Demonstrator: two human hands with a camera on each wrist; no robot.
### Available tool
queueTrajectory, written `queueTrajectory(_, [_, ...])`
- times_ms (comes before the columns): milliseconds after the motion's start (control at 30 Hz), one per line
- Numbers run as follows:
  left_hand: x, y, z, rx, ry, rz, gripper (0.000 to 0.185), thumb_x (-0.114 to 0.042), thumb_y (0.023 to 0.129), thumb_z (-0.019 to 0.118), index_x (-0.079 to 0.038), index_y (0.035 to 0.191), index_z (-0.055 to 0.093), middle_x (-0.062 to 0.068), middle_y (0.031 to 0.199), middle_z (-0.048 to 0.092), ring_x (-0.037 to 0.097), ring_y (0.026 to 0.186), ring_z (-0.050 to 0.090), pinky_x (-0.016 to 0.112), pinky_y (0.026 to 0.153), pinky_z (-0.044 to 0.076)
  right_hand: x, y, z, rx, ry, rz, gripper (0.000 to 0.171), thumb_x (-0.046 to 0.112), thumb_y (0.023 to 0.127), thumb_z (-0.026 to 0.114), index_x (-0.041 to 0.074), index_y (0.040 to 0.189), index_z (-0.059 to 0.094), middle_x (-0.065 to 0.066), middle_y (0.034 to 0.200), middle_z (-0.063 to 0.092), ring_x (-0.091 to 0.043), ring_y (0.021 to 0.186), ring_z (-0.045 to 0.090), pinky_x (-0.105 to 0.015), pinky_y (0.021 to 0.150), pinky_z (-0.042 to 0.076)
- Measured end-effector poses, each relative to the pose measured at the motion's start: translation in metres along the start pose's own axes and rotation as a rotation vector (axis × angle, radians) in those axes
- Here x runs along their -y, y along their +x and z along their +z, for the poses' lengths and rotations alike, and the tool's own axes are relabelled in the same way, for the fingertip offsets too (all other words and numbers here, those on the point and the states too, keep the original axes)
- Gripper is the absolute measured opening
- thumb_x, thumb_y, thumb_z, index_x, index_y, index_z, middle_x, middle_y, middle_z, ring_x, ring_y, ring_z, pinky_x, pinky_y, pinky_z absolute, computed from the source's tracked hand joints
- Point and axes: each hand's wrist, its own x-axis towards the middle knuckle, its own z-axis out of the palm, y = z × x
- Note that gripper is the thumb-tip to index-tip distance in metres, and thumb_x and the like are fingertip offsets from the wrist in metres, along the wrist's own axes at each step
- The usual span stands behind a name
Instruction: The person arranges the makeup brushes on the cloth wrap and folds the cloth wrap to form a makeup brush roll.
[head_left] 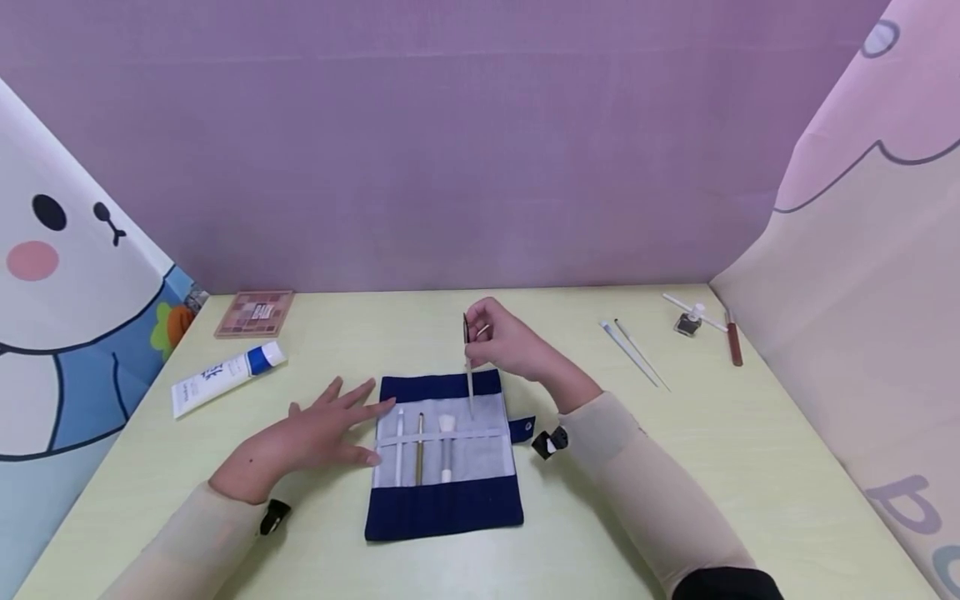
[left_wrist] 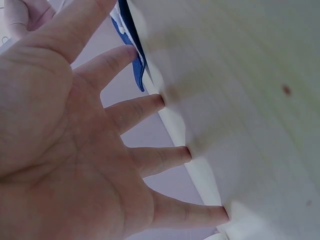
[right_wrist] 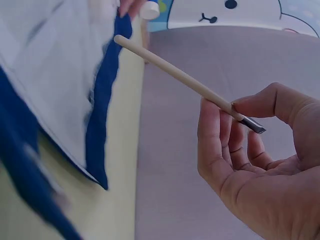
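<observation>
1. While the left hand (head_left: 315, 433) lies flat with straight, spread fingers, its fingertips (left_wrist: 150, 102) press the left edge of the brush roll (head_left: 444, 500), pinning it to the table (head_left: 750, 467). It grips nothing.

2. The right hand (head_left: 510, 342) pinches a slim brush (head_left: 468, 375) near its dark head, between thumb and fingertips (right_wrist: 240, 107), with the other fingers curled loosely into the palm.

3. Axis: the brush stands close to upright, dark tip above the hand and pale handle running down from it. The wrist view shows the handle end (right_wrist: 120, 39) out ahead of the fingers, over the grey lining.

4. Bearing: the free part of the elastic band (head_left: 487, 433) lies directly below and slightly toward the person from the right hand, just right of the three brushes already under it: white-handled brush (head_left: 399, 446), wooden-handled brush (head_left: 420, 450), fluffy white brush (head_left: 447, 446). Their long axes run away from the person, near parallel to the held handle.

5. Whether the handle end touches the lining cannot be told.

6. The right hand is nearer the free slot; the left is at the opposite edge of the roll.
</observation>
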Motion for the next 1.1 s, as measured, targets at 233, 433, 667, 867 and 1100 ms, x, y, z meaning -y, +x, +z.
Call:
queueTrajectory(233, [0.001,0.0,0.001,0.004,-0.002,-0.011,0.088,-0.066,0.088,0.076,-0.037,0.164,0.042,0.015,0.18,0.02,0.065,0.16,0.007,0.101,0.102,0.012,-0.007,0.006,0.011,0.012,0.011,0.019,0.041,-0.006,0.094,0.061,0.001,0.13,0.043,-0.007,0.106,0.053,-0.017,0.082,0.066,-0.031,0.078,0.065])
queueTrajectory(433, [0.001,-0.001,0.0,0.003,-0.001,-0.007,0.088,-0.066,0.088,0.076,-0.037,0.164,0.043,0.016,0.18,0.02,0.065,0.16,0.007,0.101,0.102,0.012,-0.012,0.01,0.017,-0.011,0.017,0.027,0.043,-0.006,0.094,0.062,0.0,0.132,0.043,-0.008,0.106,0.053,-0.018,0.084,0.066,-0.034,0.08,0.066])
queueTrajectory(667, [0.0,-0.001,0.0,0.001,0.004,-0.005,0.087,-0.066,0.089,0.075,-0.037,0.164,0.043,0.015,0.18,0.021,0.064,0.161,0.007,0.101,0.102,0.012,-0.017,0.01,0.019,0.006,-0.005,0.064,0.041,-0.005,0.096,0.062,0.0,0.133,0.043,-0.01,0.107,0.053,-0.021,0.082,0.069,-0.047,0.088,0.067])
queueTrajectory(867, [0.0,-0.001,0.0,-0.001,0.008,-0.002,0.086,-0.066,0.089,0.075,-0.037,0.164,0.043,0.015,0.18,0.02,0.064,0.161,0.007,0.101,0.102,0.012,-0.02,0.007,0.019,0.06,-0.009,0.118,0.043,-0.004,0.095,0.066,-0.001,0.132,0.044,-0.011,0.109,0.054,-0.024,0.079,0.075,-0.047,0.087,0.068])
queueTrajectory(1100, [0.0,0.0,-0.001,0.002,0.008,-0.001,0.087,-0.067,0.089,0.075,-0.036,0.164,0.042,0.016,0.18,0.021,0.064,0.161,0.008,0.1,0.103,0.012,-0.026,0.002,0.018,0.109,-0.047,0.181,0.051,0.001,0.096,0.071,0.005,0.139,0.043,-0.011,0.109,0.059,-0.031,0.081,0.079,-0.042,0.081,0.067])
